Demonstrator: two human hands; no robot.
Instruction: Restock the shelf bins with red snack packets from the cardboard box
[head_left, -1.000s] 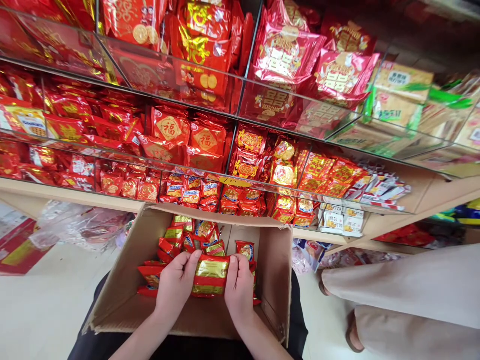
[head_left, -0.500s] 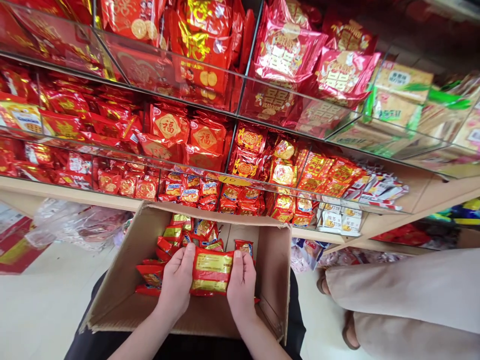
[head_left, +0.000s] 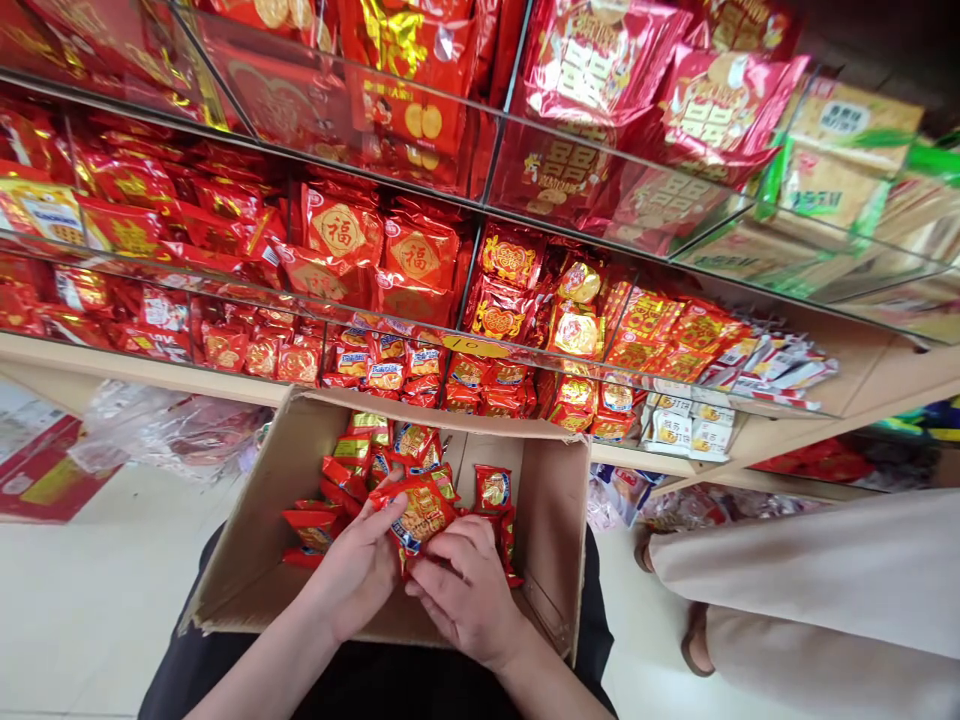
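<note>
**Red-and-gold packet bundle (head_left: pixel 420 515) held inside carton**

Both hands hold the bundle tilted over the middle of the cardboard box (head_left: pixel 551 560). The left hand (head_left: pixel 358 575) grasps its left side. The right hand (head_left: pixel 469 595) is closed on its lower edge. Loose packets (head_left: pixel 360 455) lie toward the box's far-left corner. Stocked shelf bins (head_left: pixel 420 260) stand beyond the far edge. Another person's leg (head_left: pixel 825 570) is at the right.

red snack packets (head_left: pixel 491 488) lie loose in the cardboard box (head_left: pixel 551 530).
</note>
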